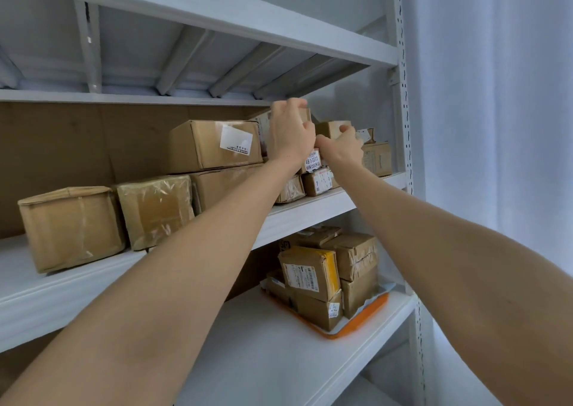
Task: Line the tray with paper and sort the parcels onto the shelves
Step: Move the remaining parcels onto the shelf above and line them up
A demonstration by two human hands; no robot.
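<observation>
Both my arms reach up to the right end of the middle shelf (310,213). My left hand (290,134) grips the top of a brown parcel (263,126) that stands on a stack of small boxes. Beside it my right hand (341,148) grips a small cardboard box (331,128) on the same stack. Labelled small parcels (319,182) lie under both hands. On the shelf below, the orange tray (369,314), lined with white paper, carries several brown parcels (313,273).
Larger cardboard boxes fill the middle shelf to the left: one with a white label (214,145) atop a long box, a taped one (155,210) and another (71,229). A perforated white upright (406,126) bounds the shelves on the right, with a pale curtain beyond.
</observation>
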